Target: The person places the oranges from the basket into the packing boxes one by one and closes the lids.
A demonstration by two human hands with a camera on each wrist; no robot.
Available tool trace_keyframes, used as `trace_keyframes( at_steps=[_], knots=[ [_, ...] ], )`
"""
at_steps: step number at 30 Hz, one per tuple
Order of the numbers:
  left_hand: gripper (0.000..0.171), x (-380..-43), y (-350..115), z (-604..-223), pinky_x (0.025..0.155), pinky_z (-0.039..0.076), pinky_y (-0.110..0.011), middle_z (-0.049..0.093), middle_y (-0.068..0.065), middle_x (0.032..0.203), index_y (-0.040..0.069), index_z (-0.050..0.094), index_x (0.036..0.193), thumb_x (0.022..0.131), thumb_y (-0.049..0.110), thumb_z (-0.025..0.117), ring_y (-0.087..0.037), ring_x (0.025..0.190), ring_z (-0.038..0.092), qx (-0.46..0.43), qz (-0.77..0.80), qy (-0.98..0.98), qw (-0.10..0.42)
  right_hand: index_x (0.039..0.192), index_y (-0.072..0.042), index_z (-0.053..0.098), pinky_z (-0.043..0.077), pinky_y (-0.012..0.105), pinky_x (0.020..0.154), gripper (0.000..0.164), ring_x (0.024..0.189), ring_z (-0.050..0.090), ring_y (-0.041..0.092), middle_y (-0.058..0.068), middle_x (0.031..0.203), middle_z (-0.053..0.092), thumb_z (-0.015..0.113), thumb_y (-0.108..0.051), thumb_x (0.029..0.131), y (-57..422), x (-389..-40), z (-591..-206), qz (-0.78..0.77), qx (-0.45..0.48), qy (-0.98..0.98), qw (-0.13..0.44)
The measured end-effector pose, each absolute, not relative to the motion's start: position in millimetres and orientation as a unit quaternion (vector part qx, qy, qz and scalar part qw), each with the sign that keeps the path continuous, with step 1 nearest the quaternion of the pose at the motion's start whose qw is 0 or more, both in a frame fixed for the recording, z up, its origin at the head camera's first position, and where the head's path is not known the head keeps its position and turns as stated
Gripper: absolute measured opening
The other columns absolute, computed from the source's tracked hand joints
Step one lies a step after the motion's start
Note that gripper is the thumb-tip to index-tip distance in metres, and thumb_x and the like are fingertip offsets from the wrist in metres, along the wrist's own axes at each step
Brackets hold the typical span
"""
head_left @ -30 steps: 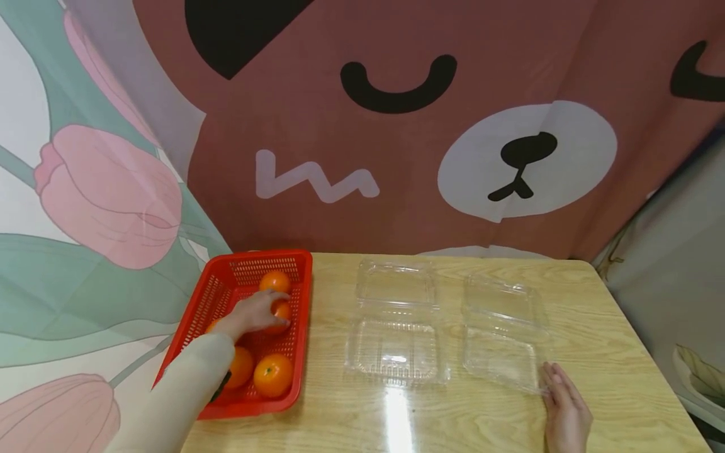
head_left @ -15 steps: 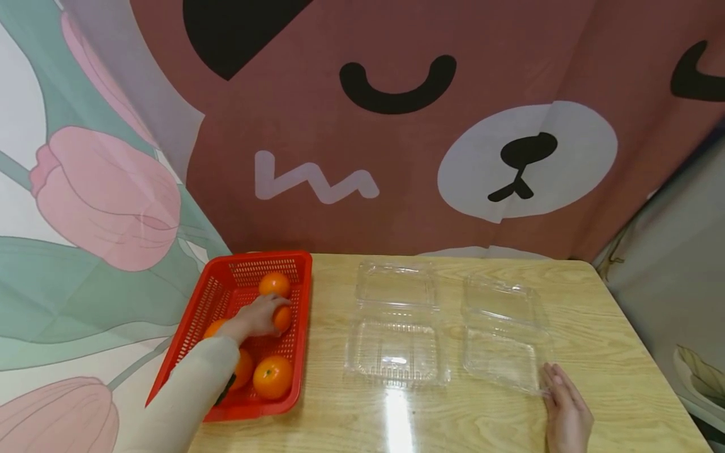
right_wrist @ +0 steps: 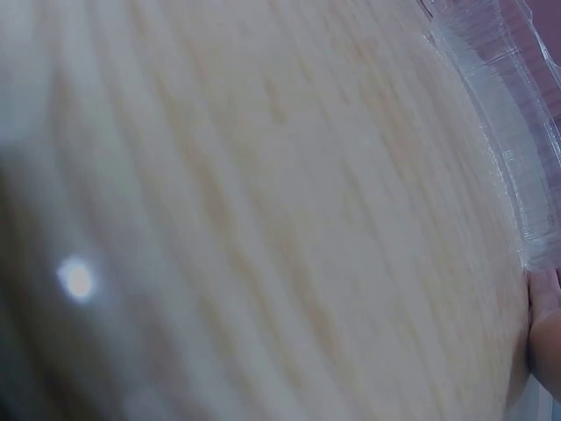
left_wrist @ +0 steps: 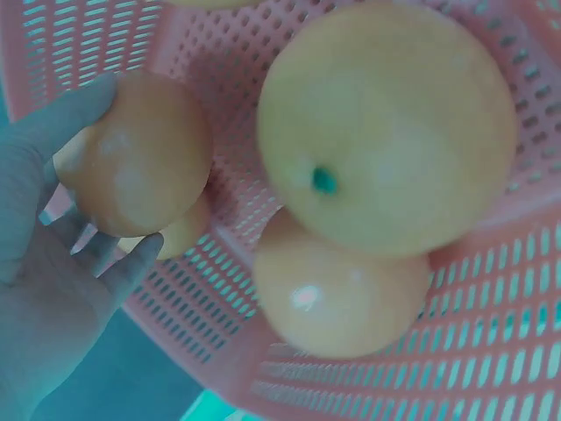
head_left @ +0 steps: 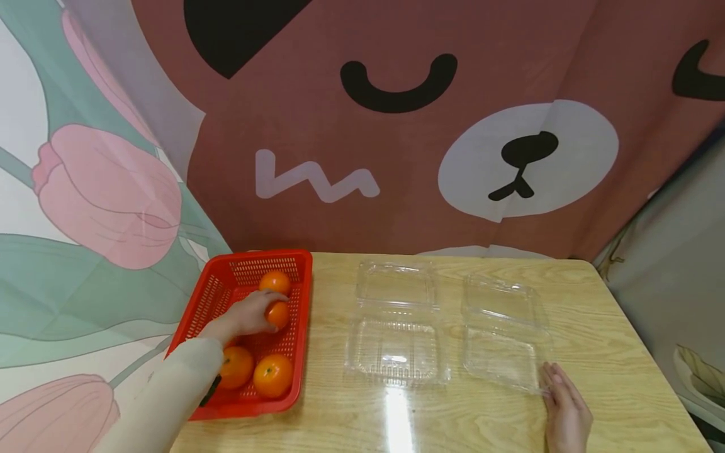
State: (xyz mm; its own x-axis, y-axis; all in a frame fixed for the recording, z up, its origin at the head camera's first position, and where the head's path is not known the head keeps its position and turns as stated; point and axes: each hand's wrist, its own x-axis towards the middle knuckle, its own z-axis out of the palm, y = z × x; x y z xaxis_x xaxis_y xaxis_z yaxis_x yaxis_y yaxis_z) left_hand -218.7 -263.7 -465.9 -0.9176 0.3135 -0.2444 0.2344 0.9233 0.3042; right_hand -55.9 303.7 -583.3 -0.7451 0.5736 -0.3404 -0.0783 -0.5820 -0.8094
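Inside the red basket [head_left: 306, 327], my left hand [head_left: 247, 314] curls its fingers and thumb round an orange [head_left: 278, 315]. The left wrist view shows the held orange [left_wrist: 140, 153] with the thumb on one side and fingertips on the other. Another orange [head_left: 275, 283] lies just beyond it, and two larger-looking ones, an orange [head_left: 274, 376] and an orange [head_left: 236, 368], sit nearer. My right hand [head_left: 568, 412] touches the near right corner of a clear plastic clamshell box [head_left: 504, 358] with nearly straight fingers. The right wrist view catches only fingertips [right_wrist: 545, 338] by the box's edge.
A second clear clamshell box [head_left: 395, 352] lies with its lid back, between the basket and the first box. Both stand on a wood-grain table [head_left: 464, 418]. A printed curtain [head_left: 396, 220] hangs along the table's back edge.
My left hand shifts slightly within the basket, and the gripped orange moves and turns a little with it. The right hand and both boxes stay in place.
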Motion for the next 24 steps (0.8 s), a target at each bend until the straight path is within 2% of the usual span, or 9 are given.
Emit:
trace_keyframes(
  at_steps=[6, 13, 24],
  knots=[
    [0.065, -213, -263, -447, 0.086, 0.047, -0.051, 0.049, -0.007, 0.129, 0.022, 0.054, 0.127, 0.068, 0.027, 0.082, -0.029, 0.110, 0.047, 0.166, 0.123, 0.969, 0.135, 0.131, -0.006, 0.051, 0.046, 0.014, 0.082, 0.044, 0.102, 0.061, 0.005, -0.004, 0.108, 0.067, 0.062, -0.015, 0.089, 303, -56, -583, 0.835, -0.300, -0.420, 0.193],
    [0.064, -206, -259, -423, 0.092, 0.043, -0.051, 0.051, -0.005, 0.130, 0.020, 0.056, 0.126, 0.068, 0.030, 0.082, -0.028, 0.114, 0.049, 0.217, 0.104, 0.964, 0.114, 0.129, -0.006, 0.054, 0.047, 0.014, 0.081, 0.042, 0.102, 0.061, 0.006, -0.003, 0.107, 0.067, 0.062, -0.014, 0.089, 304, -56, -584, 0.838, -0.299, -0.413, 0.196],
    [0.065, -198, -235, -400, 0.088, 0.047, -0.046, 0.051, 0.000, 0.126, 0.025, 0.055, 0.126, 0.068, 0.036, 0.081, -0.022, 0.110, 0.049, 0.243, 0.073, 0.961, 0.110, 0.129, -0.005, 0.054, 0.047, 0.015, 0.082, 0.041, 0.101, 0.062, 0.007, -0.001, 0.107, 0.067, 0.062, -0.013, 0.089, 304, -56, -585, 0.844, -0.288, -0.406, 0.200]
  ],
)
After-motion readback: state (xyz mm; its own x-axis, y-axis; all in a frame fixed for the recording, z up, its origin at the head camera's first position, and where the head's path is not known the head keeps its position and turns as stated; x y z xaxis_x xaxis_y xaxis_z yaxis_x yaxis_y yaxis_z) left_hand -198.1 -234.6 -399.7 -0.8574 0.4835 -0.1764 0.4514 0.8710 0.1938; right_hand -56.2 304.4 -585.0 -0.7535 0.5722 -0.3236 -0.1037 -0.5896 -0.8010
